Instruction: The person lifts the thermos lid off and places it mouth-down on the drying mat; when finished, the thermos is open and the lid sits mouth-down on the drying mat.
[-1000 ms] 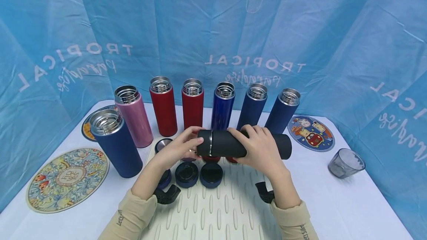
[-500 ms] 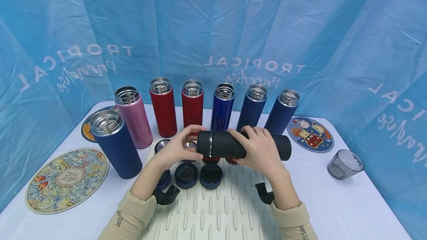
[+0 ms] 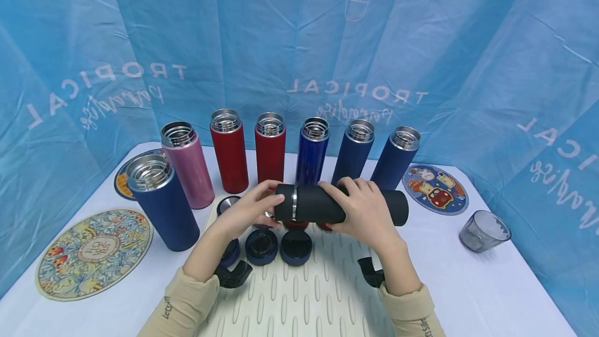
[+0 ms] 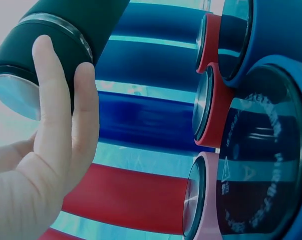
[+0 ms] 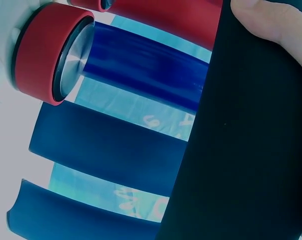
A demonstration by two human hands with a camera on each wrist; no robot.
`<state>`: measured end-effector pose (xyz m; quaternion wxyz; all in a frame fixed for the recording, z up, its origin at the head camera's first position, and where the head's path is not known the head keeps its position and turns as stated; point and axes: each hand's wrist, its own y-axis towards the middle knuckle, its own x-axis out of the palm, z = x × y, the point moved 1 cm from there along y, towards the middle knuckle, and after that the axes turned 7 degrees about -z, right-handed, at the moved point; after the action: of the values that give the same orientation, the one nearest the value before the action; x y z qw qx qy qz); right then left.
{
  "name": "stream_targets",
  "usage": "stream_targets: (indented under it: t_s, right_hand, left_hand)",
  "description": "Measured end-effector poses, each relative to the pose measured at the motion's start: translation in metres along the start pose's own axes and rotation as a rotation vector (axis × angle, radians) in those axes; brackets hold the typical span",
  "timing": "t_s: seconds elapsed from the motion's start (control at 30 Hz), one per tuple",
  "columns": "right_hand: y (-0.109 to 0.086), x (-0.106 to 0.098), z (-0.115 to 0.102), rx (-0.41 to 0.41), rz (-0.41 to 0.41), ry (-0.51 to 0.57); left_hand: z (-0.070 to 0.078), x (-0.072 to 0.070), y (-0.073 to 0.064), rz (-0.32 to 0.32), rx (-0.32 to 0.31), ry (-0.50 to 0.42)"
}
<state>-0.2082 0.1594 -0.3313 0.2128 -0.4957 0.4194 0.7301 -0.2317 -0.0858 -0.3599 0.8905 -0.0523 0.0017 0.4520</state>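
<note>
A black thermos bottle lies sideways in the air above the pale ribbed mat, its lid end toward the left. My right hand grips its body from above. At the other end my left hand holds the black lid, which sits against a silver ring. Two fingers lie along the lid in the left wrist view, beside its silver end disc. Beneath the bottle are navy lids, red lids and a pink lid, partly hidden in the head view.
Behind stand several lidless bottles: pink, red, glossy blue and navy. A wider navy bottle is at left, near a floral placemat. A cartoon mat and a grey glass lie right.
My left fingers have spread off the lid and come back onto it. The right hand and the bottle have hardly moved.
</note>
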Motion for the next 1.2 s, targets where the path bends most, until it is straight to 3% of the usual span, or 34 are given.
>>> stream_targets:
  t_s: [0.13,0.4,0.53,0.93,1.2]
  right_hand:
    - [0.0,-0.001,0.0,0.004,0.0,-0.007]
    - [-0.001,-0.003,0.002,0.014,-0.002,-0.008]
    - [-0.001,-0.003,0.002,0.009,0.001,-0.004]
    - [-0.001,-0.002,0.004,0.015,0.032,-0.013]
    - [-0.005,-0.006,0.013,0.081,0.006,0.046]
  left_hand:
    - [0.001,0.0,-0.001,-0.021,0.011,0.009]
    - [0.002,-0.001,-0.003,-0.032,0.231,0.066]
    - [0.002,-0.001,-0.003,-0.038,0.282,0.049]
    - [0.001,-0.003,-0.003,0.052,0.128,0.041]
    - [0.0,-0.005,-0.002,0.063,0.122,-0.014]
